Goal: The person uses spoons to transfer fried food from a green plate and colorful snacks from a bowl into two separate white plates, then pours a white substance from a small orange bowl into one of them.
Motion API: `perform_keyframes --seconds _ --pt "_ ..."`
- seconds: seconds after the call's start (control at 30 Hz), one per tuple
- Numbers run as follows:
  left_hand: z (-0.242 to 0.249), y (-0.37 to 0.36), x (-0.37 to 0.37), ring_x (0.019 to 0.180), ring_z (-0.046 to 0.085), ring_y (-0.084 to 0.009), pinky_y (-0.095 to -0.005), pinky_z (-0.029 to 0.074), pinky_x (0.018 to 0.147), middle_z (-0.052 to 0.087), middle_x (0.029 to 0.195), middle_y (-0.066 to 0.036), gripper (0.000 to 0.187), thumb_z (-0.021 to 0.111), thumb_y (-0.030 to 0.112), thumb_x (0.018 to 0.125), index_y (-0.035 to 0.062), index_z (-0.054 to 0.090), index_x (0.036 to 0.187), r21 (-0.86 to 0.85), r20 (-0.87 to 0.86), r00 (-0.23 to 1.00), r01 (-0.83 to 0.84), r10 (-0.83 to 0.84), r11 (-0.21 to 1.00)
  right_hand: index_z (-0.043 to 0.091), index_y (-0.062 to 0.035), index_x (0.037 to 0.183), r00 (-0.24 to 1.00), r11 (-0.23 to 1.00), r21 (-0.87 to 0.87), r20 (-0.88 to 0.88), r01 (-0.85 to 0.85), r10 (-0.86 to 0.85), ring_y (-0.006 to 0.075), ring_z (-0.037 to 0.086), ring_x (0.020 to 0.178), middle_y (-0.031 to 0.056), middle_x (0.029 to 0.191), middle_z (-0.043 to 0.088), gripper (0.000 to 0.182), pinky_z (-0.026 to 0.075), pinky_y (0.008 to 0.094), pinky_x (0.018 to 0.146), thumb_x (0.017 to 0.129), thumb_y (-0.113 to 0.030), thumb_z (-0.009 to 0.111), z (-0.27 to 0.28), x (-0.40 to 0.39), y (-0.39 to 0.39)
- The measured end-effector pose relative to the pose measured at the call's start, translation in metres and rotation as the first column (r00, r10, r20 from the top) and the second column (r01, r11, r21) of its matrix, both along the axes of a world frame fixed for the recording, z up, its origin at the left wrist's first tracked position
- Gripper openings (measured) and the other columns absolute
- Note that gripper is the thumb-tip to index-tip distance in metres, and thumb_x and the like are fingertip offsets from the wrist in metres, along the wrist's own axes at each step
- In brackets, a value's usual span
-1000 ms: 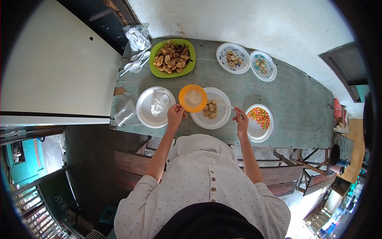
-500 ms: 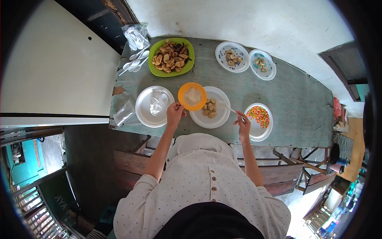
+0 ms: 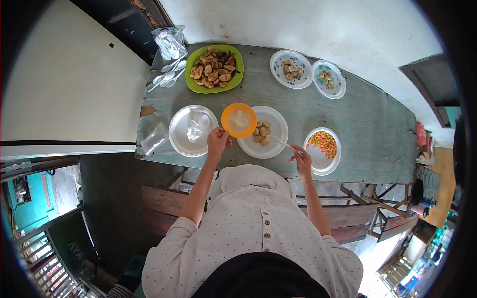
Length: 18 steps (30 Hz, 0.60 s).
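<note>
My left hand [image 3: 217,142] is closed on the rim of an orange plate [image 3: 225,122] that bears a pale powder [image 3: 239,120]. This plate overlaps the left edge of a white plate [image 3: 275,150] with several beige round food pieces [image 3: 261,133]. My right hand [image 3: 301,162] pinches the handle of a white plastic spoon [image 3: 282,143]. The spoon's bowl end is over the white plate, beside the food pieces. Right of that hand stands a white plate [image 3: 323,167] with small red, orange and green bits [image 3: 323,144].
A green plate [image 3: 198,89] of fried pieces stands at the back left, near white spoons [image 3: 170,78] and a plastic bag [image 3: 169,42]. Stacked white plates [image 3: 180,147] stand left. Two patterned plates [image 3: 293,85] hold food near the wall. Benches [image 3: 348,218] stand along the front.
The spoon in my right hand has moved slightly left and down, closer to the lower food pieces. My left hand and the orange plate have barely moved.
</note>
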<state>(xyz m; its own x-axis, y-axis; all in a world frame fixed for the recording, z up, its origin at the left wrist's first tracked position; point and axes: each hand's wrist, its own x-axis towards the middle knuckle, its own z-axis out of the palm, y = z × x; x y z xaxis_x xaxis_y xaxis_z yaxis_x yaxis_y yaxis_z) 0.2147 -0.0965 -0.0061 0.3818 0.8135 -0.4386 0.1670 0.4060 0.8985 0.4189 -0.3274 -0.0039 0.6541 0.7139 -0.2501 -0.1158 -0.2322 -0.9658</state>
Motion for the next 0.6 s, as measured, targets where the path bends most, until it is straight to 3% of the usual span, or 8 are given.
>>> perform_keyframes --seconds 0.17,0.37,0.47,0.53,0.6 --pt "-0.001 0.0 0.002 0.05 0.056 -0.0092 -0.0212 0.049 0.045 0.058 0.066 -0.005 0.007 0.053 0.005 0.08 -0.0018 0.052 0.082 -0.006 0.016 1.0 -0.005 0.005 1.0 0.058 -0.0019 0.104 1.0 1.0 0.006 -0.017 -0.003 0.003 0.0062 0.051 0.058 0.0043 0.096 0.06 0.023 0.042 0.0188 0.056 0.087 -0.016 0.05 0.002 -0.008 0.011" --pt "0.0 0.002 0.002 0.05 0.056 -0.0096 -0.0215 0.049 0.044 0.058 0.066 -0.005 0.007 0.053 0.005 0.08 -0.0019 0.051 0.083 -0.002 0.02 1.0 -0.01 0.01 1.0 0.06 -0.0063 0.101 0.992 0.998 -0.001 0.11 -0.057 0.057 0.0085 0.053 0.061 0.0041 0.097 0.059 0.019 0.043 0.0211 0.055 0.084 -0.008 0.05 0.017 -0.024 0.028" --pt "0.0 0.003 -0.002 0.05 0.056 -0.0099 -0.0217 0.049 0.044 0.058 0.066 -0.006 0.008 0.053 0.005 0.08 -0.0024 0.051 0.083 0.0 0.019 1.0 -0.021 0.021 1.0 0.06 -0.0072 0.1 0.971 0.996 -0.011 0.226 -0.084 0.085 0.0104 0.054 0.063 0.0052 0.096 0.059 0.02 0.045 0.0227 0.056 0.082 -0.003 0.05 0.033 -0.033 0.04" --pt "-0.002 0.004 -0.005 0.052 0.055 -0.0093 -0.0212 0.05 0.047 0.057 0.069 -0.006 0.012 0.053 0.007 0.081 -0.0033 0.053 0.088 -0.007 0.003 1.0 -0.022 0.022 1.0 0.06 -0.0044 0.099 0.839 0.985 0.029 0.529 -0.171 0.13 0.0101 0.055 0.062 0.0081 0.099 0.059 0.022 0.045 0.0218 0.052 0.082 0.002 0.048 0.034 -0.035 0.048" --pt "-0.004 0.004 -0.006 0.052 0.055 -0.0094 -0.0212 0.05 0.047 0.057 0.069 -0.006 0.013 0.053 0.007 0.081 -0.0034 0.053 0.088 -0.009 0.005 1.0 -0.02 0.02 1.0 0.06 -0.0041 0.099 0.798 0.98 0.011 0.583 -0.197 0.153 0.0104 0.055 0.063 0.0082 0.098 0.06 0.022 0.045 0.0217 0.053 0.082 0.003 0.048 0.031 -0.032 0.052"
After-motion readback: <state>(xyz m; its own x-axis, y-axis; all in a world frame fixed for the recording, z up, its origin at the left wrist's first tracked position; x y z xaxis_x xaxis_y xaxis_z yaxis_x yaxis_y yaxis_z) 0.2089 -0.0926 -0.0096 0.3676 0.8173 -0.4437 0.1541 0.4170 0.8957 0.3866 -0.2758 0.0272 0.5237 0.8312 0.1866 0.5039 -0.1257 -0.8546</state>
